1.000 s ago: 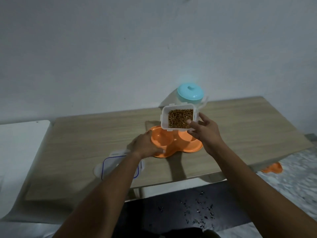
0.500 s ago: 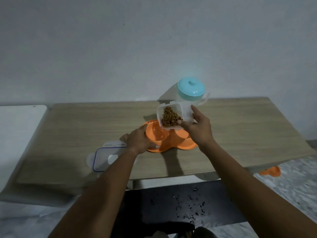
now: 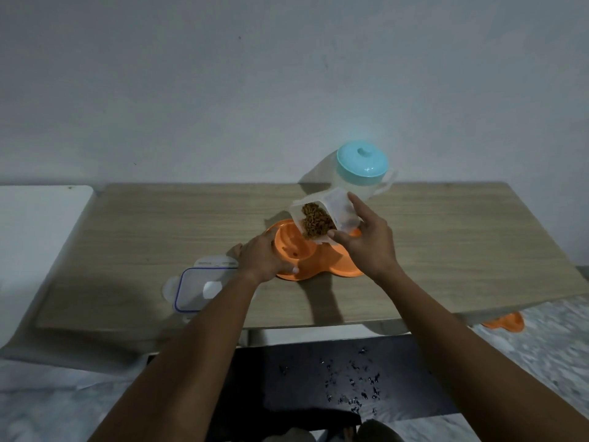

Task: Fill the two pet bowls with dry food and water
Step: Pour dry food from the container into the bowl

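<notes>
Wooden table (image 3: 159, 224), orange bowl (image 3: 318, 266), kibble container (image 3: 340, 206)

Wooden table (image 3: 143, 224), orange double bowl (image 3: 322, 266), lid (image 3: 197, 291), jug (image 3: 362, 167), perhaps water

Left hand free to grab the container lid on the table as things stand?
Probably yes. The lid lies flat on the table just beside the left hand, with nothing between them. The hand would first have to let go of the orange bowl rim it holds.
</notes>
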A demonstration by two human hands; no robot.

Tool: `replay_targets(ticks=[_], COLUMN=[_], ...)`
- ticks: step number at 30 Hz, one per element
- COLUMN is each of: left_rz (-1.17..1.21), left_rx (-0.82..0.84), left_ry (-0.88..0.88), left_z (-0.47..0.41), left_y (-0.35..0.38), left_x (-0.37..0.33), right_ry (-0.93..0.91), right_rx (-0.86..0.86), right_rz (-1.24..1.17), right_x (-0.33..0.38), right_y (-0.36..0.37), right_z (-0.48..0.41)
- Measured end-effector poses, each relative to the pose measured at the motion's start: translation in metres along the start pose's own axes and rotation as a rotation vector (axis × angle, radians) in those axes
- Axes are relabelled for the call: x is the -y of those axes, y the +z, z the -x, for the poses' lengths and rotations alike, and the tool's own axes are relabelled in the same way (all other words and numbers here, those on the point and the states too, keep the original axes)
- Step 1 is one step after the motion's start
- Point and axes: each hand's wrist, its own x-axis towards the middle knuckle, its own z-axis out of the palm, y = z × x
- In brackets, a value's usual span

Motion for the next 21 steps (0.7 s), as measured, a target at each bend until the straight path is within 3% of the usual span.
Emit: replay_targets(ticks=[21], left_rz=[-0.052], left_rx=[-0.002], left_ry=[-0.017], left_z=[0.001], left_y=[0.005], left_x=[0.006], right_ry=[0.018], right_rx=[-0.012], right_rz=[-0.047], right_x=[0.003], right_y=[0.002], right_z=[0.003])
